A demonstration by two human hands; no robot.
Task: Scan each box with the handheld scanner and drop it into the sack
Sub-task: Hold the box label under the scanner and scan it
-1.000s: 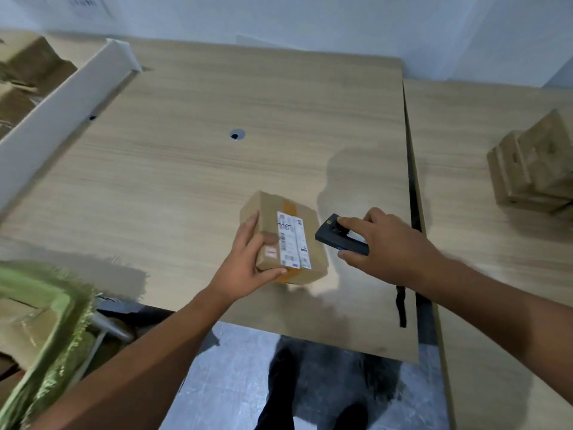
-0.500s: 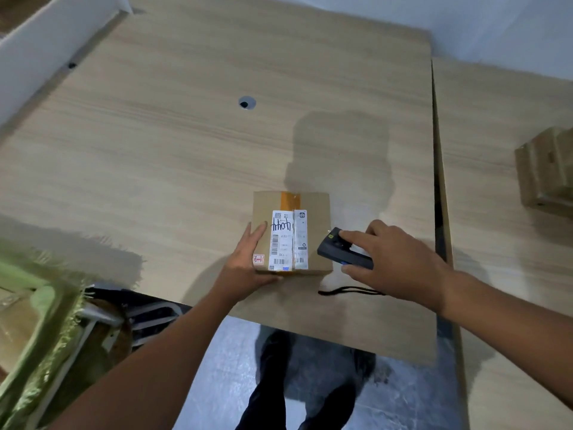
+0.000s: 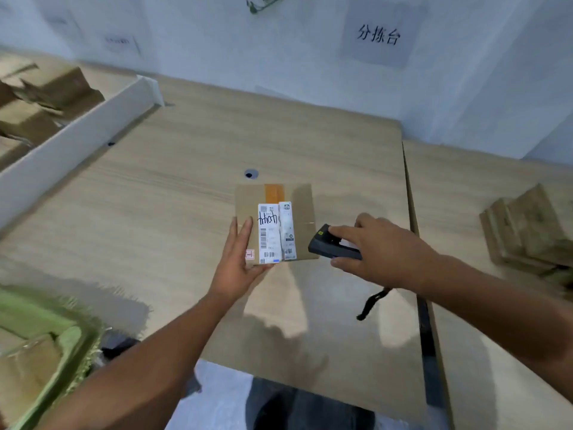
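A small cardboard box [image 3: 297, 206] with white barcode labels and orange tape faces up at the middle of the wooden table [image 3: 155, 212]. My left hand [image 3: 238, 262] holds its near left corner, fingers flat on the top and thumb under the near edge. My right hand [image 3: 381, 249] grips a black handheld scanner [image 3: 328, 246], whose nose points at the box's right edge, close to the labels. The scanner's black wrist strap [image 3: 370, 302] hangs below my wrist. The green sack [image 3: 71, 342] gapes at the lower left with a box inside.
A white divider wall [image 3: 77, 141] at the left fences off a heap of cardboard boxes [image 3: 37, 100]. More boxes [image 3: 527, 231] are stacked on the right-hand table. A cable hole [image 3: 251, 174] lies just beyond the held box. A wall with a paper sign [image 3: 378, 35] stands behind.
The box turned from tilted to label-up and square to me, with my left hand still on it. My right hand kept the scanner beside the box. My view lifted toward the wall.
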